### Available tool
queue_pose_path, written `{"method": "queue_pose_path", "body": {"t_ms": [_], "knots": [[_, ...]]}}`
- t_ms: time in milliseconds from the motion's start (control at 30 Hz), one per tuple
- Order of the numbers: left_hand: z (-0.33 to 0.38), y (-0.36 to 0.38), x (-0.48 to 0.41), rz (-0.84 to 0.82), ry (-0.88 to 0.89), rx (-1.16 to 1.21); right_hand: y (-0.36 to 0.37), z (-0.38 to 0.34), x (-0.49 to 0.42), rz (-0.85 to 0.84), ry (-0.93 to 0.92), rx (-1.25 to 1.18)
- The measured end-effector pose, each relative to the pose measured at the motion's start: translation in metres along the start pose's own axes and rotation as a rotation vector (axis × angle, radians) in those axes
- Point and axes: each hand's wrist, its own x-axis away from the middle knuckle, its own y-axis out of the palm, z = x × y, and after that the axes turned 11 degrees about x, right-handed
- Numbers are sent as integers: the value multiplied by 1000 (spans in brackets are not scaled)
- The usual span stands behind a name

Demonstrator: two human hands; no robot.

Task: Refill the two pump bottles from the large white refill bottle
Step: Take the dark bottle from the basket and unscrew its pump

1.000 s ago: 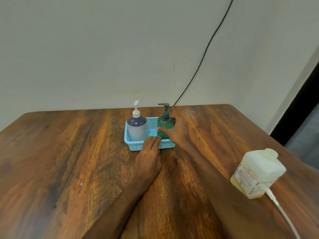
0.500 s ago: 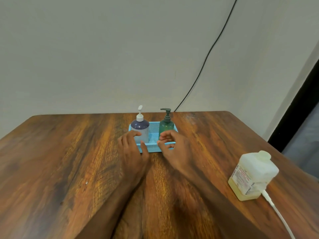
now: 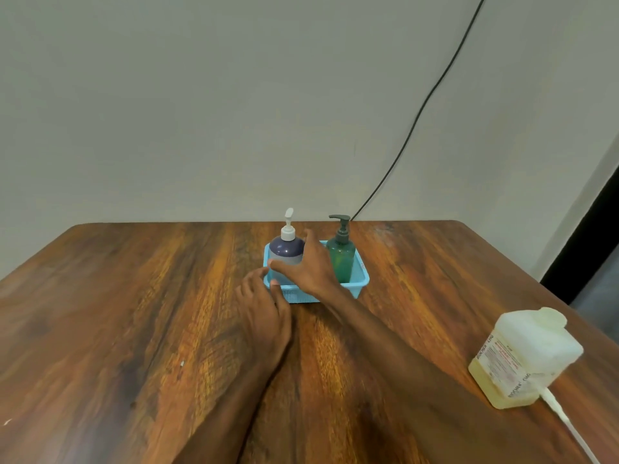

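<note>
Fingers (image 3: 306, 242) of the right hand (image 3: 310, 269) are spread apart around the purple pump bottle (image 3: 286, 252), with the thumb across its front and the other fingers reaching past its right side; whether a firm grip is made cannot be told. The left hand (image 3: 264, 303) is laid flat on the wooden table (image 3: 134, 313), its fingers loosely together and its fingertips touching the near left corner of the blue basket (image 3: 361, 279), with nothing clamped in it. Both pump bottles are stood upright inside that basket: the purple one with a white pump at the left, the green pump bottle (image 3: 341, 259) with a dark pump at the right. The basket is set near the far edge of the table, close to the pale wall (image 3: 201, 112), down which a black cable (image 3: 422, 105) is run. The large white refill bottle (image 3: 526, 356), holding yellowish liquid and marked with a printed label, is seen well apart at the right edge of the table, with a white tube (image 3: 566, 420) leading from its near corner.
</note>
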Motion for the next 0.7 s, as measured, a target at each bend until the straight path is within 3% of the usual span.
{"method": "queue_pose_path", "body": {"t_ms": [233,400,533,700], "knots": [[-1,7,0,6,-9,-10,1,5,-7,113,-40,-74],[0,5,1,-15,-20,-28,-41,-1,21,243,-115,-119],[9,4,0,7,-5,-32,-86,-2,63,230,-137,-130],[58,-29,25,-115,248,56,-129,22,134,174,-111,-115]]}}
